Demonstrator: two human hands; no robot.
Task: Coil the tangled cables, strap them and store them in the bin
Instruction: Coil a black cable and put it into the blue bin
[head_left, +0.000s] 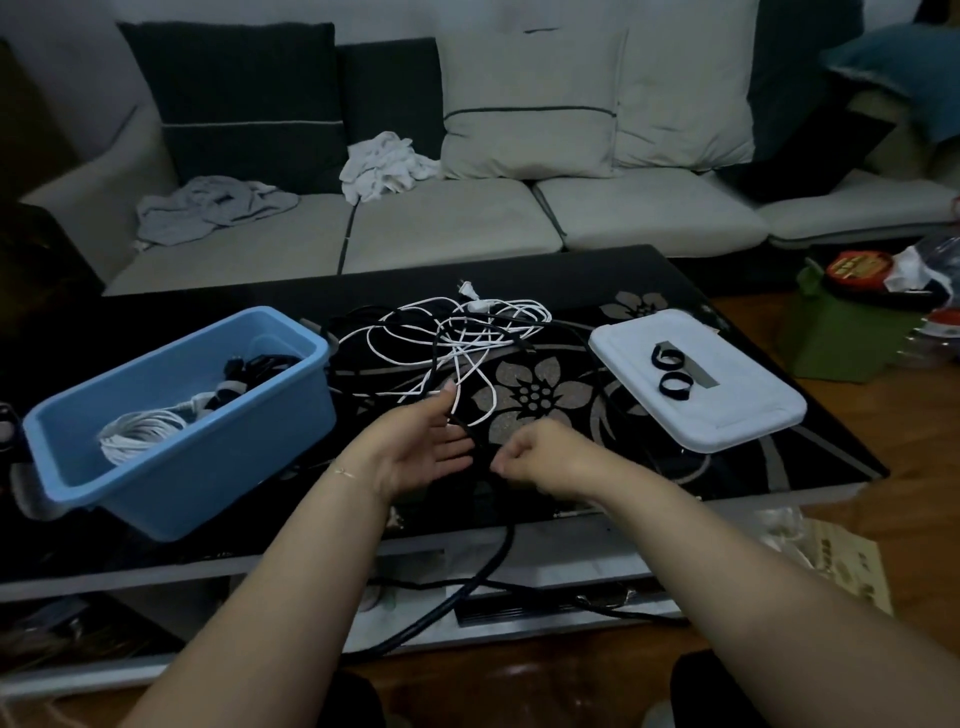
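At centre frame, over the near edge of the black floral glass table (753, 291): left hand (421, 447) palm-up, fingers (447, 392) straight and released, black cable (498, 551) draped across the palm. Just right of it, right hand (550, 457) with fingers (501, 465) curled, pinching the same black cable, which drops over the table edge toward lower centre. Beyond the hands, at mid-frame, a tangle of white cable (467, 338) and dark cables spread loose on the table, white plug (469, 289) at its far side. At left, blue plastic bin (208, 441) on the table, holding a coiled white cable (137, 434) and a dark strapped bundle (254, 366). At right, white bin lid (727, 415) lying flat, two black straps (670, 371) curled into loops on top. Across the upper frame, pale sofa (467, 223) with cushions and crumpled white clothes (384, 166).
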